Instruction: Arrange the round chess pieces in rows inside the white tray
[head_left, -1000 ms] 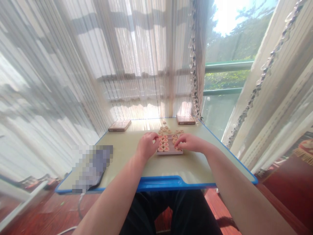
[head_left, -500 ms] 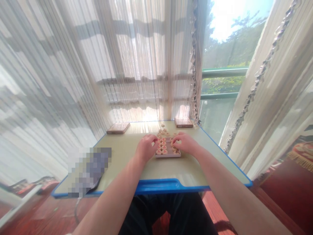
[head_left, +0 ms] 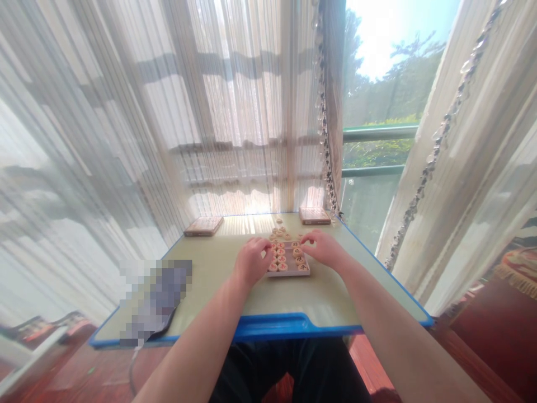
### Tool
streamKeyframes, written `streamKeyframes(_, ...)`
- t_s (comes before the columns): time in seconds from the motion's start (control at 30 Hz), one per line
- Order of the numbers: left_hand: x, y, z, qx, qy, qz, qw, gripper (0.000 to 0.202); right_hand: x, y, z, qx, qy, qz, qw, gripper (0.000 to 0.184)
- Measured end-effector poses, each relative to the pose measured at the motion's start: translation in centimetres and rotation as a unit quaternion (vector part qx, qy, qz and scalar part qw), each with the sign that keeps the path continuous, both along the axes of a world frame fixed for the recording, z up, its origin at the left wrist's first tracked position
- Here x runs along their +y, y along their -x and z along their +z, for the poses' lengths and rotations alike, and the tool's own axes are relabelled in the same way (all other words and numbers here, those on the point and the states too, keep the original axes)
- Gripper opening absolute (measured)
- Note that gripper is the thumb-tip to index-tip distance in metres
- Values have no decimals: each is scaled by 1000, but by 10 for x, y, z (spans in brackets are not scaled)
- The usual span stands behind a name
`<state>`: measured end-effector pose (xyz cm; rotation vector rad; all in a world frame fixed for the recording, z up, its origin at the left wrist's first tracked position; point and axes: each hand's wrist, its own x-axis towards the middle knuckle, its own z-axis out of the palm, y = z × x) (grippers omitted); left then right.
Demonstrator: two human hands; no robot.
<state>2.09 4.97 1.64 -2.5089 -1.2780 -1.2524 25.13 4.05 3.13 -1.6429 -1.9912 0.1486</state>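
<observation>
A small flat tray [head_left: 289, 272] on the table holds several round wooden game pieces [head_left: 282, 259] with red and dark marks, set in rows. My left hand [head_left: 250, 259] rests at the tray's left edge, fingers curled, its fingertips pinched at the pieces on that side. My right hand [head_left: 323, 248] hovers over the tray's far right corner, fingers bent and pinched together at a piece there. What either pinch holds is too small to make out. More loose pieces [head_left: 280, 230] lie on the table just behind the tray.
The table [head_left: 210, 263] is pale green with a blue rim and a blue groove at its near edge. Two flat wooden boxes stand at the back, one left [head_left: 203, 225], one right [head_left: 314, 215]. A blurred dark object [head_left: 157, 296] lies front left. Sheer curtains surround the table.
My right hand has moved from the tray's right side toward its far right corner. The left hand has stayed at the tray's left edge. The view has shifted slightly.
</observation>
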Motion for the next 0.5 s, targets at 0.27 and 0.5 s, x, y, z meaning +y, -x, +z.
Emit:
streamKeyframes(0.27, 0, 1, 0, -1, 1, 2, 1000, 12, -3, -23, 6, -30, 130, -36, 990, 29)
streamKeyframes(0.5, 0, 1, 0, -2, 3, 3, 1000, 12, -6, -20, 7, -35, 145, -47, 988, 25)
